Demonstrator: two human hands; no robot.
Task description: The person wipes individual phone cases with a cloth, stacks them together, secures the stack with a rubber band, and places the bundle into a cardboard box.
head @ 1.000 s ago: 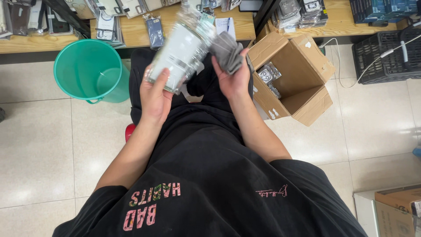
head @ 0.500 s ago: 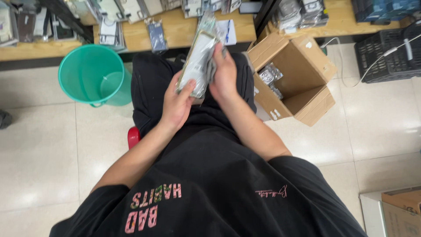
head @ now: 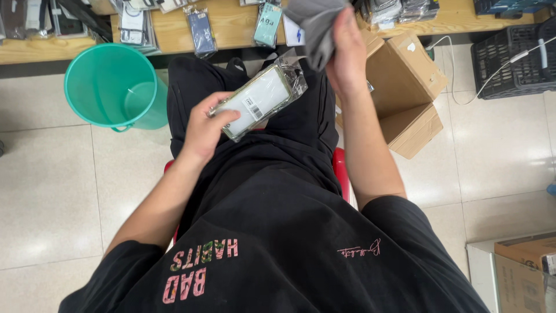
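I sit on a red stool (head: pixel 341 171) in black clothes, looking down at my lap. My left hand (head: pixel 204 127) grips a clear plastic bag holding a white phone case (head: pixel 259 99), tilted over my left thigh. My right hand (head: pixel 347 55) is raised toward the wooden bench and pinches a folded grey cloth-like piece (head: pixel 315 26) near the top edge of the view. The two hands are apart, the right higher and farther forward than the left.
A green plastic bucket (head: pixel 95 87) stands on the tiled floor at my left. An open cardboard box (head: pixel 405 87) sits at my right. The wooden bench (head: pixel 231 26) carries several bagged phone cases. A black crate (head: pixel 512 61) and a second box (head: pixel 524 272) stand farther right.
My hands held the bagged case together before. Now they have separated: the left keeps the bagged case low, the right has lifted away with the grey piece toward the bench.
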